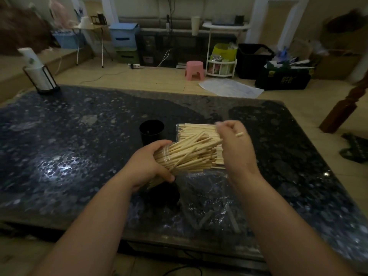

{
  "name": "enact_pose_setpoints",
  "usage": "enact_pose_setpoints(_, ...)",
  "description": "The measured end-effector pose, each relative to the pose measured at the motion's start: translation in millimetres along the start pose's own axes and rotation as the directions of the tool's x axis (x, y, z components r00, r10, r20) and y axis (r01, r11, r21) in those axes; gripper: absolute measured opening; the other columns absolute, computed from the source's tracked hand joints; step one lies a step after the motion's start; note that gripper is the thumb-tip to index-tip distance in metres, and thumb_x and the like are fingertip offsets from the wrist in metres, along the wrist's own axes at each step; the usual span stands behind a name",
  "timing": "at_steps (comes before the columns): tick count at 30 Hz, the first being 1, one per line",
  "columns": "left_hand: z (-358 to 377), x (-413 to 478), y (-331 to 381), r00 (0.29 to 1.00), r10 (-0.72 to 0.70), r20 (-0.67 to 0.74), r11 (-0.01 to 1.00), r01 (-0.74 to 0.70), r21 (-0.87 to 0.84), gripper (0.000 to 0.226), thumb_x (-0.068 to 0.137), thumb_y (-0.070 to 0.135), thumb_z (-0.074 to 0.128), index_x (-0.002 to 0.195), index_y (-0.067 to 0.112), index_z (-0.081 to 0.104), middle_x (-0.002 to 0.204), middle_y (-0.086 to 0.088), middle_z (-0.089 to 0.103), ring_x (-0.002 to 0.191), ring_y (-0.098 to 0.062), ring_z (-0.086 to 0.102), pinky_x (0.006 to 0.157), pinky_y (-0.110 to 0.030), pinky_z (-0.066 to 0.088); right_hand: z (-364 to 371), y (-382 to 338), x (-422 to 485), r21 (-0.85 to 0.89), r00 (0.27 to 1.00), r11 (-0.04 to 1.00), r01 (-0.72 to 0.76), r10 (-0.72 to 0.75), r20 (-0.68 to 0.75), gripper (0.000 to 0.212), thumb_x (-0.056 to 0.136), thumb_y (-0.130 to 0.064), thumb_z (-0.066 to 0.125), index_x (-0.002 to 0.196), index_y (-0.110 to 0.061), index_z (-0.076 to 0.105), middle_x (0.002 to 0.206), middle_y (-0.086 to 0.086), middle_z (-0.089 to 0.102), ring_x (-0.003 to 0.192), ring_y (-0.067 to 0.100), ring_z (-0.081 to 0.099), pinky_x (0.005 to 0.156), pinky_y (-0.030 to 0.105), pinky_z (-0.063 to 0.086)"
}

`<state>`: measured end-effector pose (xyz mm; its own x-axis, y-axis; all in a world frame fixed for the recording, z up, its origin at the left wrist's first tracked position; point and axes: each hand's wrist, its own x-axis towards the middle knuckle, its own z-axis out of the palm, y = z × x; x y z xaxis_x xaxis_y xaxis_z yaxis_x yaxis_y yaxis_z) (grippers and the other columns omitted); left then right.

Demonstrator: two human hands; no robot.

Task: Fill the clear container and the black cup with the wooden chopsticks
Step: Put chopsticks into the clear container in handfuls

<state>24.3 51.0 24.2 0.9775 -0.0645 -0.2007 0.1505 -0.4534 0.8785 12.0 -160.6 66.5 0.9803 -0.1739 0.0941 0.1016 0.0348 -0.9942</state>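
My left hand (147, 166) grips the clear container (169, 156), tilted on its side above the dark table and packed with wooden chopsticks (191, 152) that fan out to the right. My right hand (235, 144) hovers at the chopstick tips and holds a chopstick whose end (239, 134) pokes out past the fingers. Behind them a flat pile of loose chopsticks (196, 129) lies on the table. The black cup (152, 132) stands upright just left of that pile and looks empty.
Crinkled clear plastic wrapping (207, 198) lies on the speckled dark table (69, 146) in front of my hands. A black holder with a white roll (40, 76) stands at the far left corner. Beyond the far edge are a pink stool (194, 69) and floor clutter.
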Motion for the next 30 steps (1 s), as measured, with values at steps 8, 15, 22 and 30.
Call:
enact_pose_setpoints(8, 3, -2, 4, 1.0, -0.007, 0.018, 1.0, 0.007, 0.024, 0.097, 0.05, -0.002, 0.091, 0.129, 0.043, 0.059, 0.124, 0.015, 0.06, 0.115, -0.011, 0.055, 0.091, -0.029, 0.046, -4, 4, 1, -0.399, 0.984, 0.902, 0.164, -0.12, 0.133, 0.016, 0.096, -0.027, 0.062, 0.087, -0.021, 0.073, 0.08, -0.007, 0.07, 0.076, 0.005, 0.064, 0.07, 0.028, 0.055)
enact_pose_setpoints(15, 2, -1, 3, 1.0, -0.006, -0.021, 1.0, 0.006, 0.001, 0.097, 0.048, -0.002, 0.091, 0.129, 0.041, 0.06, 0.123, 0.014, 0.061, 0.115, -0.011, 0.056, 0.087, -0.026, 0.045, -11, 3, 2, -0.378, 0.982, 0.911, 0.164, -0.115, 0.149, 0.011, 0.089, -0.016, 0.071, 0.085, -0.026, 0.074, 0.082, -0.01, 0.071, 0.081, 0.0, 0.065, 0.071, 0.016, 0.053)
enact_pose_setpoints(22, 1, -3, 4, 0.999, -0.022, -0.044, 1.0, 0.022, -0.02, 0.092, 0.051, -0.001, 0.09, 0.123, 0.047, 0.059, 0.123, 0.014, 0.06, 0.116, -0.012, 0.055, 0.101, -0.038, 0.047, -13, 7, 5, -0.343, 0.995, 0.935, 0.084, -0.098, -0.025, 0.02, 0.096, -0.023, 0.057, 0.082, -0.016, 0.069, 0.073, -0.005, 0.064, 0.068, 0.007, 0.055, 0.066, 0.032, 0.047)
enact_pose_setpoints(30, -1, -3, 4, 0.994, -0.047, -0.098, 0.993, 0.036, -0.116, 0.094, 0.053, -0.004, 0.088, 0.132, 0.037, 0.06, 0.121, 0.016, 0.06, 0.115, -0.012, 0.054, 0.1, -0.037, 0.045, -21, 32, 11, -0.596, 0.988, 0.803, -0.019, 0.106, 0.111, 0.017, 0.092, -0.025, 0.059, 0.077, -0.021, 0.067, 0.069, -0.003, 0.069, 0.071, 0.018, 0.065, 0.074, 0.041, 0.055)
